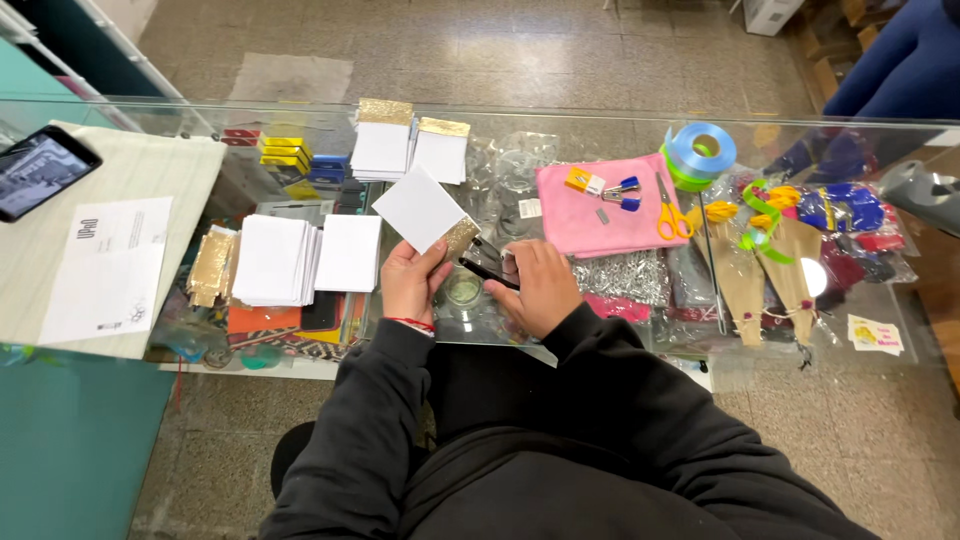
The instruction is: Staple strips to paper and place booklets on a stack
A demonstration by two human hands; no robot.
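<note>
**White card + black tool over the glass bench**

While the left hand [412, 280] pinches a white card [420, 208] w/ a gold-foil edge, the right hand [540, 287] grips a small black tool [487, 262] at that edge, just above the glass bench [600, 130]. Card's square, plain, tilted. Small round jar [462, 291] sits under the hands, contents unclear. Tool's mostly hidden, can't ID it tbh.

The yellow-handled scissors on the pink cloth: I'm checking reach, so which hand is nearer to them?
The right hand, holding a black tool, is nearer; the yellow-handled scissors lie up and to its right. The left hand, holding a white card, is farther away.
</note>
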